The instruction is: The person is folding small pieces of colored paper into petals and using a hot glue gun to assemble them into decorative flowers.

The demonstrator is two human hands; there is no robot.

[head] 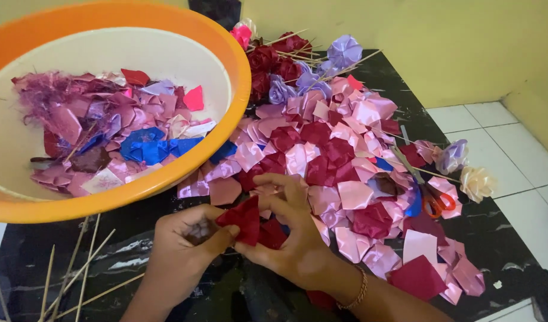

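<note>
Fingers of both my hands pinch one dark red ribbon piece (245, 218) between them: left hand (181, 247) curled at its nine o'clock, right hand (292, 235) at three o'clock, palm down, fingertips (272, 180) bent over the petal pile (339, 155).

An orange basin (238, 77) of ribbon scraps (113, 131) sits at ten o'clock, orange-handled scissors (436, 203) at three, bamboo sticks (77, 268) at seven, finished ribbon roses (298, 59) at twelve.
</note>
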